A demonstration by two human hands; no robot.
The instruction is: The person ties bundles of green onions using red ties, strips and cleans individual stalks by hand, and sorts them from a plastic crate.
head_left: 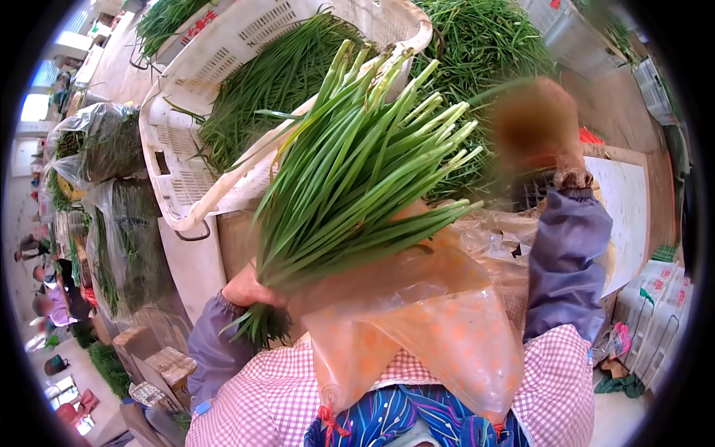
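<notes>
A thick bunch of garlic chives (pixel 365 171) fans out in front of me, its pale cut ends toward the upper right. Wrapped round its lower, leafy part is my left hand (pixel 255 287), closed, with leaf tips hanging out below. My right hand (pixel 547 119) is raised at the right, beside a loose heap of garlic chives (pixel 484 41). Motion smears its fingers, and a single green blade runs up to it; whether it is gripped cannot be made out. A clear plastic apron (pixel 447 335) with orange spots covers my lap.
A white plastic basket (pixel 173 205) holding more chives stands at the upper left. Bagged greens (pixel 123 238) are stacked farther left. A white board (pixel 617 216) and a white crate (pixel 655 305) lie to the right. Other people (pixel 56 298) are at the far left.
</notes>
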